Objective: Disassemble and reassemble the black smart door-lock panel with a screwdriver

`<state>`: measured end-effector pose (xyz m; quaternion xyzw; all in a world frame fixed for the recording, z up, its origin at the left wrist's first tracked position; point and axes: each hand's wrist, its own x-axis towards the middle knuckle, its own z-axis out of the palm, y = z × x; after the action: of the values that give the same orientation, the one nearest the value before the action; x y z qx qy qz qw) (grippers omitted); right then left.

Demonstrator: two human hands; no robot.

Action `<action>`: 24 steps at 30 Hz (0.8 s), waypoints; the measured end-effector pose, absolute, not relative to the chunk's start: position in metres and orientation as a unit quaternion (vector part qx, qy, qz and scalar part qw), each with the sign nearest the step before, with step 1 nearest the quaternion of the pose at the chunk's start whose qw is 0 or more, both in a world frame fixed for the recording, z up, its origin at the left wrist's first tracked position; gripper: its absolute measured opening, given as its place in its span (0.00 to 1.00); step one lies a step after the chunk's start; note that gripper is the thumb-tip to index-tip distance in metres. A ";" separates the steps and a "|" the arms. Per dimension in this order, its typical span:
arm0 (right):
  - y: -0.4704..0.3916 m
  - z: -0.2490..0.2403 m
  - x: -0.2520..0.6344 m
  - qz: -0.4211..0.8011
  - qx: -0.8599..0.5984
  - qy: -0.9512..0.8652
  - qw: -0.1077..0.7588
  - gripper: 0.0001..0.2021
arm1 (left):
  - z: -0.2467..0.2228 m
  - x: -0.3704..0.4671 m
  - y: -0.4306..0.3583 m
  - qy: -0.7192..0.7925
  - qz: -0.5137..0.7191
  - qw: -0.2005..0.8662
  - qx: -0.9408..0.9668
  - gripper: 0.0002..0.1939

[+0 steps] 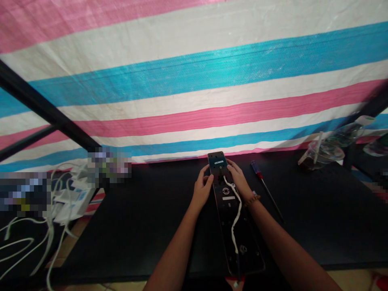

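A long black panel (235,226), which looks like part of an electronic door lock, lies back side up across the black table. Its back has screw holes, white labels and a round fitting. A white-wrapped cable (238,214) runs down it and ends in a dark lead past the near end. My left hand (203,186) grips the panel's left edge near the far end, thumb on top. On the opposite edge, my right hand (239,180) holds it with the fingers over the rim. To the right of that hand lies a screwdriver (257,169) with a blue and red handle.
Clear plastic cups (321,155), one with a straw, stand at the table's (145,226) back right. White cables (51,222) and a white box sit at the left. A striped tarp (194,93) hangs behind, with black frame bars (57,121) at the sides.
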<state>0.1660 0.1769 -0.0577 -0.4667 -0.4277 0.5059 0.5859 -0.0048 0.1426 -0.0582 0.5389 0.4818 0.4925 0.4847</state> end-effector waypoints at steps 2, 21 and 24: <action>0.178 -0.059 0.166 0.505 -0.465 -0.431 0.586 0.21 | -0.059 -0.005 0.143 0.486 0.491 0.476 0.544 0.30; 0.172 -0.053 0.166 0.517 -0.474 -0.416 0.579 0.20 | -0.057 -0.006 0.142 0.472 0.484 0.503 0.538 0.31; 0.171 -0.052 0.166 0.521 -0.470 -0.416 0.579 0.20 | -0.057 -0.006 0.141 0.459 0.486 0.509 0.542 0.31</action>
<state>0.1658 0.1708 -0.0518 -0.4697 -0.4155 0.5211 0.5789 -0.0057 0.1409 -0.0565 0.5416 0.4595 0.4865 0.5088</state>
